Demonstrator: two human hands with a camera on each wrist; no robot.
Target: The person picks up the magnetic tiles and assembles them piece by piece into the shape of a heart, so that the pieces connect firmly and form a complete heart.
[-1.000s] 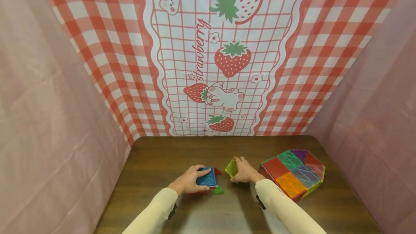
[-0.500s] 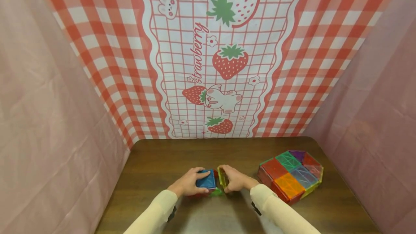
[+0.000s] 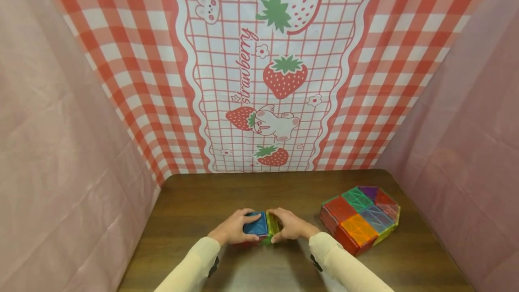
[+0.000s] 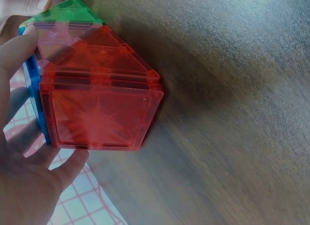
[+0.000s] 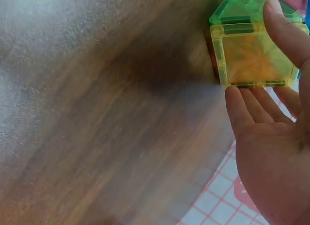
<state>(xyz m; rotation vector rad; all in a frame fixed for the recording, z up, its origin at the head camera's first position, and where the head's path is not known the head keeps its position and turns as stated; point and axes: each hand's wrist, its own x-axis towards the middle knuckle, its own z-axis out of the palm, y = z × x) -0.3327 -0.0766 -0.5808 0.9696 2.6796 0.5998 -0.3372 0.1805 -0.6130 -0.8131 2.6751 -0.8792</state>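
Note:
A small block of magnetic tiles stands on the brown table (image 3: pixel 194 202) near its front middle. Its top is a blue square tile (image 3: pixel 255 226). In the left wrist view its side is a red square tile (image 4: pixel 101 116), with a green triangle tile (image 4: pixel 68 11) at the base. My left hand (image 3: pixel 234 229) grips the block from the left, thumb in front and fingers over the blue top. My right hand (image 3: pixel 289 228) holds a yellow square tile (image 3: pixel 272 224) upright against the block's right side. The right wrist view has that yellow tile (image 5: pixel 254 55) between thumb and fingers.
A flat hexagonal slab of coloured tiles (image 3: pixel 358 217), two layers thick, lies on the table at the right. A strawberry-print cloth (image 3: pixel 263 80) hangs behind the table, and pink sheets close both sides. Bare wood shows to the left and in front.
My right hand has carried the yellow tile leftward and turned it upright against the blue-topped block. The left hand has kept its hold on the block.

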